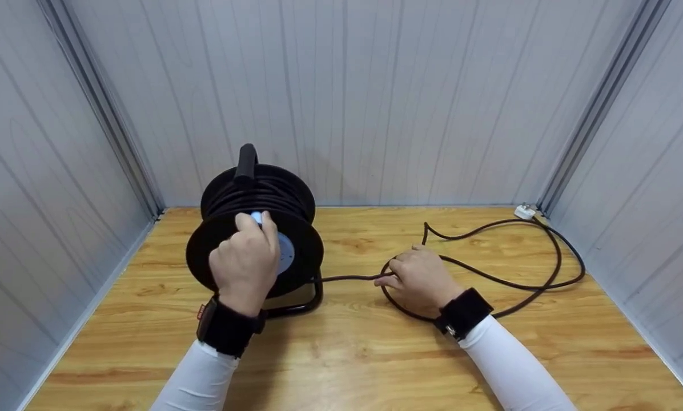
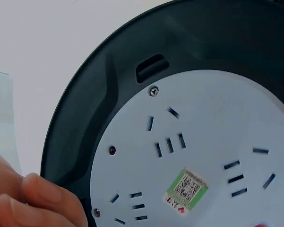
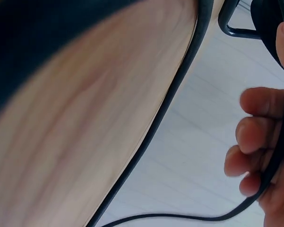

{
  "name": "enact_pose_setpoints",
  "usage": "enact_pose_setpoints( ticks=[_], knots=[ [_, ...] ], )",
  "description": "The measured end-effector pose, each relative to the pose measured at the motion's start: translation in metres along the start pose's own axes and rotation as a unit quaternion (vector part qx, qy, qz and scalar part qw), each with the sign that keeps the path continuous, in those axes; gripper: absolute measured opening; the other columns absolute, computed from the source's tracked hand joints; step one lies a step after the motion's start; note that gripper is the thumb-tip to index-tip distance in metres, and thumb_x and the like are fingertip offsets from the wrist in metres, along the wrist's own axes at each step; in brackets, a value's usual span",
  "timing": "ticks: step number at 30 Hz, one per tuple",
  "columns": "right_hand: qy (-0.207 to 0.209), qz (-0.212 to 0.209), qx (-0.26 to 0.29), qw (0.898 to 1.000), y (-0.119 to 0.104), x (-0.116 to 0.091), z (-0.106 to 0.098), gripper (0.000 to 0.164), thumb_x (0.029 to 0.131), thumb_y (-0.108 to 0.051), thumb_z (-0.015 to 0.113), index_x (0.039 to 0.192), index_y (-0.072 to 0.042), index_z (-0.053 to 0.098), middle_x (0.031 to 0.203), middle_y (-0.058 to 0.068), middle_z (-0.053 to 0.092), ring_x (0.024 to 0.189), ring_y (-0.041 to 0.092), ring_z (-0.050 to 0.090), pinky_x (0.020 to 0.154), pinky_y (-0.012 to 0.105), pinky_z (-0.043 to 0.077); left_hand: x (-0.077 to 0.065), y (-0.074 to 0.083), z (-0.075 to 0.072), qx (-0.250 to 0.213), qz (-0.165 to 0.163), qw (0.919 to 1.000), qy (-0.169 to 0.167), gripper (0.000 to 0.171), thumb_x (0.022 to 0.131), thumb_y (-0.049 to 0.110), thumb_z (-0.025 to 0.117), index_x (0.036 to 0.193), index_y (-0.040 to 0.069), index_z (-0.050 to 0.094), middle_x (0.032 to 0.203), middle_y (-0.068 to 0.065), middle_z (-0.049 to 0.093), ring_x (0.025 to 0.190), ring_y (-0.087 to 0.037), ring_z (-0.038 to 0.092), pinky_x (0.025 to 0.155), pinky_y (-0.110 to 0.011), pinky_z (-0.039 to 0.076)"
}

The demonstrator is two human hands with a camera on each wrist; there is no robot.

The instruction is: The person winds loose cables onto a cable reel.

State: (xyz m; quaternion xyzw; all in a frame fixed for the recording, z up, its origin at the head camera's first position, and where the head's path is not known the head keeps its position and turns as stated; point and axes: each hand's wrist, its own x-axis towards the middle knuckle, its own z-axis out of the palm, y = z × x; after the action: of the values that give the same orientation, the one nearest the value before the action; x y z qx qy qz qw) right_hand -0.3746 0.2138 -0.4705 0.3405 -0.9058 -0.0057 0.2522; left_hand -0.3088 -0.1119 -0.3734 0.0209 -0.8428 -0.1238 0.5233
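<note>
A black cable reel [image 1: 199,260] stands on its tubular frame at the left, with dark cable [image 1: 261,194] wound between its flanges. My left hand [image 1: 244,262] grips a light blue knob [image 1: 256,217] on the near flange; the fingers hide most of it. In the left wrist view, the grey socket panel [image 2: 212,118] with slots and a green-edged code sticker [image 2: 186,189] fills much of the picture. The loose cable [image 1: 347,278] runs from the reel to my right hand [image 1: 424,277], whose curled fingers hold it; in the right wrist view it crosses the palm.
Loops of cable [image 1: 558,257] lie on the wooden table [image 1: 353,365] right of my right hand. A white plug [image 1: 525,212] rests in the back right corner. Grey panel walls [image 1: 364,103] enclose the table at the back and both sides. The reel's black carrying handle [image 1: 246,162] points up.
</note>
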Motion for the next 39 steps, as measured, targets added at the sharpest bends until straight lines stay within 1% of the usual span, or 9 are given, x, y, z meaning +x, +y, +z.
enact_pose_setpoints(
  ticks=[4, 6, 10, 17, 23, 27, 30, 35, 39],
  knots=[
    [0.004, -0.006, 0.006, 1.0, 0.003, 0.0, 0.003, 0.041, 0.093, -0.058, 0.055, 0.072, -0.023, 0.056, 0.064, -0.011, 0.053, 0.062, 0.012, 0.058, 0.091, 0.049, 0.045, -0.002, 0.002, 0.001, 0.013, 0.014, 0.9998, 0.006, 0.042, 0.103, 0.034, 0.039, 0.072, 0.006, 0.044, 0.043, 0.002, 0.029, 0.03, -0.019, 0.034, 0.03, -0.037, 0.029],
    [0.017, -0.016, 0.003, 1.0, 0.006, 0.0, 0.003, 0.041, 0.093, -0.057, 0.056, 0.071, -0.022, 0.055, 0.063, -0.01, 0.052, 0.06, 0.013, 0.055, 0.083, 0.045, 0.046, -0.003, 0.003, 0.002, 0.014, 0.018, 0.9997, 0.01, 0.042, 0.102, 0.035, 0.04, 0.072, 0.006, 0.044, 0.043, 0.002, 0.029, 0.029, -0.019, 0.034, 0.029, -0.038, 0.029],
    [0.044, -0.014, -0.016, 0.999, 0.013, -0.002, 0.003, 0.046, 0.09, -0.057, 0.059, 0.066, -0.02, 0.048, 0.06, -0.008, 0.047, 0.055, 0.015, 0.049, 0.078, 0.044, 0.046, -0.004, 0.007, 0.003, 0.012, 0.026, 0.9994, 0.019, 0.04, 0.102, 0.034, 0.042, 0.073, 0.006, 0.045, 0.042, 0.002, 0.029, 0.029, -0.02, 0.035, 0.029, -0.038, 0.03],
    [0.002, -0.007, 0.013, 1.0, 0.014, -0.003, 0.003, 0.038, 0.093, -0.056, 0.054, 0.075, -0.023, 0.058, 0.065, -0.012, 0.056, 0.058, 0.011, 0.052, 0.072, 0.04, 0.044, -0.01, 0.018, 0.011, 0.024, 0.04, 0.9988, 0.019, 0.038, 0.101, 0.033, 0.043, 0.077, 0.004, 0.048, 0.041, 0.002, 0.028, 0.029, -0.019, 0.035, 0.029, -0.036, 0.026],
    [0.022, -0.018, 0.012, 1.0, 0.011, -0.004, 0.003, 0.032, 0.094, -0.05, 0.057, 0.076, -0.023, 0.058, 0.063, -0.012, 0.055, 0.054, 0.012, 0.049, 0.063, 0.036, 0.043, -0.018, 0.028, 0.019, 0.019, 0.068, 0.9972, 0.026, 0.034, 0.1, 0.031, 0.047, 0.076, 0.006, 0.046, 0.042, 0.003, 0.025, 0.028, -0.02, 0.036, 0.028, -0.036, 0.026],
    [0.025, -0.039, 0.032, 0.998, 0.008, -0.002, 0.001, 0.031, 0.097, -0.047, 0.054, 0.078, -0.023, 0.057, 0.066, -0.012, 0.058, 0.057, 0.011, 0.053, 0.062, 0.037, 0.044, -0.024, 0.032, 0.024, 0.02, 0.088, 0.9956, 0.024, 0.033, 0.099, 0.03, 0.048, 0.078, 0.005, 0.049, 0.042, 0.004, 0.024, 0.028, -0.018, 0.035, 0.028, -0.035, 0.025],
    [0.018, -0.039, 0.035, 0.998, 0.008, -0.003, 0.001, 0.029, 0.098, -0.045, 0.054, 0.079, -0.023, 0.057, 0.067, -0.012, 0.059, 0.057, 0.01, 0.054, 0.061, 0.037, 0.045, -0.03, 0.035, 0.028, 0.022, 0.095, 0.9951, 0.013, 0.032, 0.099, 0.03, 0.049, 0.08, 0.005, 0.05, 0.041, 0.002, 0.028, 0.029, -0.02, 0.038, 0.028, -0.037, 0.028],
    [0.007, -0.014, 0.042, 0.999, 0.012, -0.006, 0.0, 0.026, 0.096, -0.044, 0.058, 0.079, -0.025, 0.057, 0.061, -0.014, 0.051, 0.048, 0.005, 0.043, 0.054, 0.031, 0.043, -0.046, 0.04, 0.038, 0.025, 0.114, 0.9931, -0.006, 0.03, 0.097, 0.03, 0.054, 0.077, 0.007, 0.05, 0.04, -0.002, 0.039, 0.032, -0.023, 0.047, 0.029, -0.04, 0.033],
    [-0.013, -0.011, 0.058, 0.998, 0.013, -0.005, 0.0, 0.025, 0.097, -0.045, 0.055, 0.082, -0.026, 0.059, 0.065, -0.014, 0.056, 0.051, 0.005, 0.048, 0.053, 0.029, 0.044, -0.061, 0.04, 0.046, 0.041, 0.135, 0.9898, -0.02, 0.031, 0.095, 0.03, 0.056, 0.074, 0.008, 0.049, 0.041, -0.002, 0.042, 0.033, -0.024, 0.05, 0.029, -0.041, 0.034]
  ],
)
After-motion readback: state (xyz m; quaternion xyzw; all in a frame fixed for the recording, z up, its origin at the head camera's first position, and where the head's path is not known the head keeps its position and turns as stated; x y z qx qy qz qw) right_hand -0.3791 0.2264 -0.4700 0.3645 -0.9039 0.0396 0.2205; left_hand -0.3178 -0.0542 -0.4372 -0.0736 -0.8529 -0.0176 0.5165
